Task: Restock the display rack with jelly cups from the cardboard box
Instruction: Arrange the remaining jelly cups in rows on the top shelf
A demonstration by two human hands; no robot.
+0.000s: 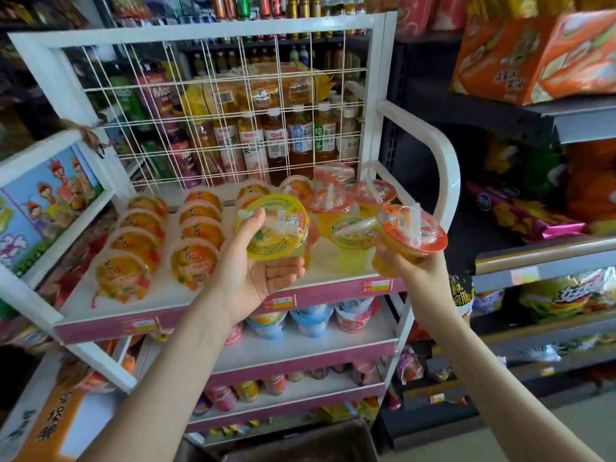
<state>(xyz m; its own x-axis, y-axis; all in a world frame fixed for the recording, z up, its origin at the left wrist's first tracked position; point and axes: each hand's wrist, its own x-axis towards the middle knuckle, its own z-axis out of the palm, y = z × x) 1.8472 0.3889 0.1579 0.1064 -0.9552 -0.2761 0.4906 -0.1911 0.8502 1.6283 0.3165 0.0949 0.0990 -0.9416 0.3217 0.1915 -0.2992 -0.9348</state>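
Note:
My left hand (256,271) grips a yellow-lidded jelly cup (273,226), tilted so its lid faces me, above the front middle of the white display rack's top shelf (340,271). My right hand (403,265) holds an orange-lidded jelly cup (413,233) with a white spoon under its lid, over the shelf's front right corner. A yellow-lidded cup (353,238) stands on the shelf between my hands. Several red-lidded cups (330,201) stand behind it. Rows of orange jelly cups (140,241) lie across the shelf's left and middle. A dark box (300,441) sits at the bottom edge.
The rack's wire mesh back (216,111) has drink bottles behind it. Lower shelves hold blue and pink cups (310,321) and small cans (246,391). Dark store shelving (540,261) with snack bags stands to the right. An orange printed carton (46,415) sits at lower left.

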